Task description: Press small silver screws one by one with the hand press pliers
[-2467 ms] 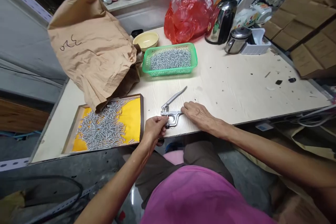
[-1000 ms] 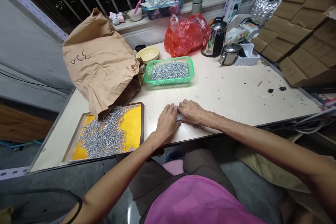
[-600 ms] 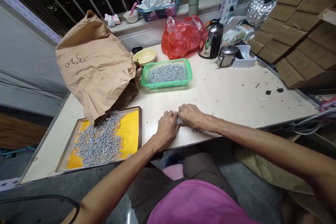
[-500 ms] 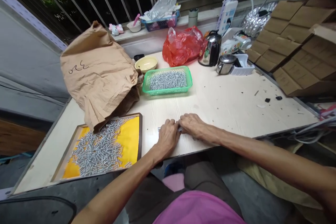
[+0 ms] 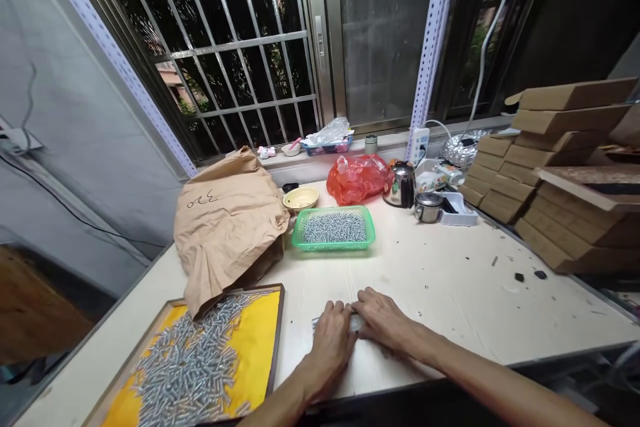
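- Left hand (image 5: 331, 340) has come in beside right hand (image 5: 383, 320) since the pliers frame; view tipped up toward window (image 5: 240, 47).
- Hands together, fingers curled around a pale piece (image 5: 356, 322), near table's (image 5: 435, 300) front edge; exact grip hidden, cannot tell.
- From hands: tray (image 5: 277, 340) of silvery bits, 9 o'clock; paper bag (image 5: 230, 220), 10; green basket (image 5: 333, 246), 12; kettle (image 5: 401, 185), 1.
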### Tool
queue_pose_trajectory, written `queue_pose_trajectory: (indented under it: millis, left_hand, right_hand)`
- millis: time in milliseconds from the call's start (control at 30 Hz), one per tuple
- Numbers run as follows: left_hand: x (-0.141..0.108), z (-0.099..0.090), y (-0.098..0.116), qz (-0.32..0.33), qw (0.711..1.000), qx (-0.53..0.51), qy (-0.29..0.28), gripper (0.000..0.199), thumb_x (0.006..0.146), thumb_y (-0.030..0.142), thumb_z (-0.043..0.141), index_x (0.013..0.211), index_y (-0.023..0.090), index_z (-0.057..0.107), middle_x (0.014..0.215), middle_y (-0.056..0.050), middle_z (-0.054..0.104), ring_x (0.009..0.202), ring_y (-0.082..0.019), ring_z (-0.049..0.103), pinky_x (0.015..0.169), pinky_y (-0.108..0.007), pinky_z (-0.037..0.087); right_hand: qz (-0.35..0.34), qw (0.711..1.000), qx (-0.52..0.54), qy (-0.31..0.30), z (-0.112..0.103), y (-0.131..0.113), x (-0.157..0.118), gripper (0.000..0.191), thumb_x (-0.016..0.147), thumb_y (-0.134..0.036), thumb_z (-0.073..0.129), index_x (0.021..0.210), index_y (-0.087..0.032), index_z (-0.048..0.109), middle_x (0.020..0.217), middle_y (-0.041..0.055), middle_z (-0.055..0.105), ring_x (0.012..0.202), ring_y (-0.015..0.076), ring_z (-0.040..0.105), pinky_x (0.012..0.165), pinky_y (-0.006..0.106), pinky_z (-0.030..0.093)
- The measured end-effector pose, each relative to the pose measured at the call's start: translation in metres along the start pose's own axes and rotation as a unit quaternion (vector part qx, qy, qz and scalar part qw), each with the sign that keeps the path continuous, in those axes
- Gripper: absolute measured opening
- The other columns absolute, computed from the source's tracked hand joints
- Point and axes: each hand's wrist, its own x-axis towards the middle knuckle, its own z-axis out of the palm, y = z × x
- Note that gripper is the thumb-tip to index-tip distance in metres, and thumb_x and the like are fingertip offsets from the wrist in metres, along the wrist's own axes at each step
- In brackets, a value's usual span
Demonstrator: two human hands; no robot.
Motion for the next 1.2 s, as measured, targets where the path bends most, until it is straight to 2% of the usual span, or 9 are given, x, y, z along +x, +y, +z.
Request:
queue_pose_trajectory:
  millis: [100, 200, 367, 500, 600, 700, 833, 1000, 1200]
  left_hand:
    - [-0.011, 0.01, -0.007, 0.016, 0.999, -0.017, 0.045, 0.042, 0.079, 0.017, 0.051, 0.121, 0.021, 0.053, 0.125, -0.009, 0.054, 0.115, -0.026, 0.047, 0.095, -0.04, 0.042]
    - [-0.024, 0.021, -0.006, 0.055, 0.996, 0.001, 0.07, 0.034, 0.084, 0.011, 0.044, 0.114, 0.022, 0.057, 0.139, -0.008, 0.042, 0.129, -0.026, 0.036, 0.104, -0.042, 0.035]
    - [-0.038, 0.024, 0.014, 0.089, 0.995, 0.022, 0.042, 0.025, 0.09, 0.01, 0.036, 0.09, 0.018, 0.06, 0.103, -0.008, 0.057, 0.102, -0.022, 0.049, 0.086, -0.037, 0.046]
    - [-0.041, 0.026, 0.021, 0.085, 0.995, 0.016, 0.046, 0.028, 0.09, 0.009, 0.034, 0.093, 0.016, 0.06, 0.099, -0.01, 0.055, 0.098, -0.023, 0.047, 0.085, -0.037, 0.045]
    - [-0.055, 0.024, 0.018, 0.083, 0.991, -0.037, 0.097, 0.025, 0.09, 0.014, 0.04, 0.105, 0.017, 0.06, 0.107, -0.01, 0.054, 0.102, -0.022, 0.047, 0.087, -0.035, 0.045]
    - [-0.073, 0.015, -0.004, 0.029, 0.975, -0.08, 0.203, 0.027, 0.089, 0.02, 0.048, 0.114, 0.02, 0.057, 0.109, -0.007, 0.054, 0.102, -0.02, 0.047, 0.086, -0.033, 0.046]
    - [-0.092, -0.005, -0.066, -0.146, 0.949, -0.037, 0.278, 0.017, 0.088, 0.019, 0.05, 0.097, 0.017, 0.065, 0.093, -0.007, 0.058, 0.091, -0.02, 0.05, 0.081, -0.033, 0.045]
    - [-0.1, -0.017, -0.141, -0.283, 0.925, 0.035, 0.251, 0.014, 0.087, 0.021, 0.052, 0.093, 0.015, 0.064, 0.093, -0.007, 0.059, 0.093, -0.021, 0.049, 0.081, -0.033, 0.042]
    - [-0.093, -0.012, -0.16, -0.294, 0.931, 0.08, 0.203, 0.018, 0.089, 0.03, 0.051, 0.089, 0.016, 0.062, 0.093, -0.007, 0.059, 0.092, -0.022, 0.049, 0.075, -0.032, 0.04]
  right_hand:
    - [-0.047, 0.999, 0.019, 0.007, -0.007, 0.007, 0.0, 0.035, 0.077, -0.039, 0.064, 0.104, -0.016, 0.063, 0.101, 0.0093, 0.06, 0.098, 0.0242, 0.052, 0.079, 0.031, 0.041]
    - [-0.06, 0.998, 0.015, 0.003, -0.007, 0.014, 0.004, 0.022, 0.087, -0.031, 0.052, 0.099, -0.018, 0.064, 0.096, 0.0074, 0.061, 0.093, 0.0199, 0.054, 0.078, 0.029, 0.04]
    - [-0.017, 0.994, -0.097, 0.043, -0.003, 0.02, 0.017, 0.019, 0.089, -0.015, 0.045, 0.09, -0.017, 0.064, 0.096, 0.0073, 0.062, 0.093, 0.0191, 0.052, 0.076, 0.027, 0.039]
    - [-0.013, 0.995, -0.087, 0.041, 0.001, 0.026, 0.019, 0.022, 0.092, -0.019, 0.041, 0.091, -0.015, 0.063, 0.095, 0.0095, 0.061, 0.095, 0.0207, 0.05, 0.078, 0.029, 0.038]
    - [-0.025, 0.99, -0.081, 0.116, 0.008, 0.018, 0.002, 0.024, 0.093, -0.022, 0.039, 0.096, -0.016, 0.062, 0.097, 0.01, 0.06, 0.094, 0.0215, 0.05, 0.078, 0.03, 0.039]
    - [-0.097, 0.98, -0.051, 0.163, 0.032, 0.008, -0.018, 0.029, 0.096, -0.031, 0.036, 0.1, -0.019, 0.062, 0.094, 0.0081, 0.06, 0.089, 0.0215, 0.052, 0.078, 0.032, 0.04]
    - [-0.123, 0.966, -0.066, 0.217, 0.084, -0.001, -0.032, 0.035, 0.094, -0.04, 0.037, 0.112, -0.019, 0.058, 0.1, 0.0092, 0.061, 0.086, 0.0237, 0.053, 0.071, 0.035, 0.042]
    - [-0.099, 0.964, -0.086, 0.232, 0.122, -0.002, -0.034, 0.036, 0.094, -0.036, 0.035, 0.122, -0.021, 0.053, 0.096, 0.0086, 0.059, 0.08, 0.0237, 0.052, 0.068, 0.037, 0.042]
    - [-0.069, 0.963, -0.104, 0.238, 0.118, -0.009, -0.042, 0.038, 0.094, -0.037, 0.035, 0.124, -0.02, 0.051, 0.093, 0.009, 0.057, 0.074, 0.0235, 0.05, 0.067, 0.038, 0.041]
